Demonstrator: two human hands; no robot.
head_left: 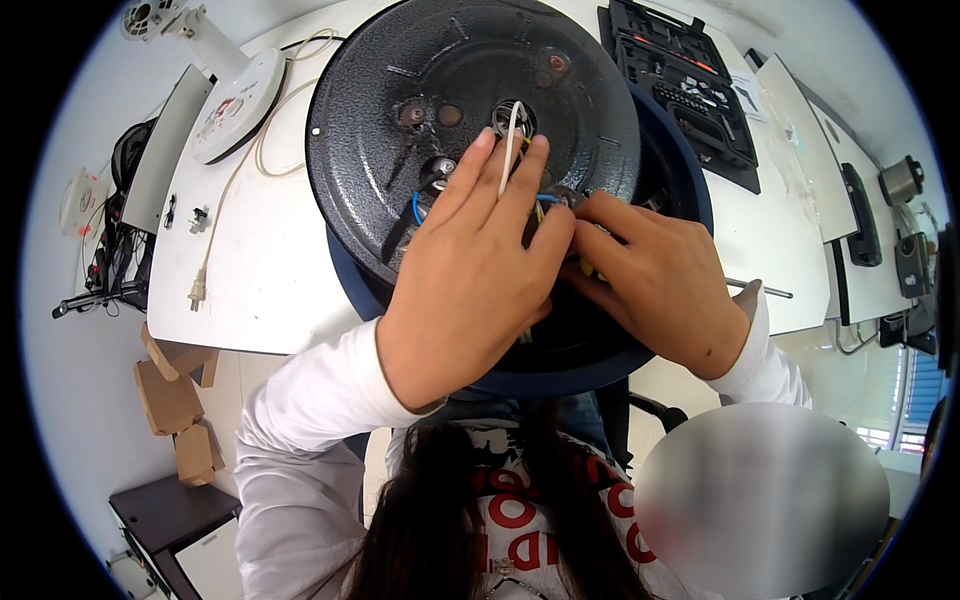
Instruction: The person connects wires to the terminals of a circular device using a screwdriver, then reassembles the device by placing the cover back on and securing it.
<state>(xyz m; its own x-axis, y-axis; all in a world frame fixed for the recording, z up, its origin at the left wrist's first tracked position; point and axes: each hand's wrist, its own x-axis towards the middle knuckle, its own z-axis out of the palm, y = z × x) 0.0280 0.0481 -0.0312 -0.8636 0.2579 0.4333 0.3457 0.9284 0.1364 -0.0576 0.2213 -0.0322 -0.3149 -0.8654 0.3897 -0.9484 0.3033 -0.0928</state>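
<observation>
1. Left hand point(470, 270) laid flat on the dark round metal plate point(400, 110), fingers pressed together, white wire point(510, 140) passing between two fingertips.
2. Right hand point(655, 275) at 3 o'clock of the left, fingers curled, perhaps pinching a yellow part; grip hidden.
3. Plate at centre top, over blue round housing point(690, 170).
4. Black tool case point(680, 85) at 1 o'clock on white table point(260, 270).

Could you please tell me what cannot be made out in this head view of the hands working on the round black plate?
- Head view: what the right hand grips is hidden by its own fingers and the left hand.
- Where the white wire and blue wire end is covered by the left hand.
- The near part of the round black plate lies under both hands.
- The bits in the black tool case are too small to tell.
- A blurred patch hides the lower right.
</observation>
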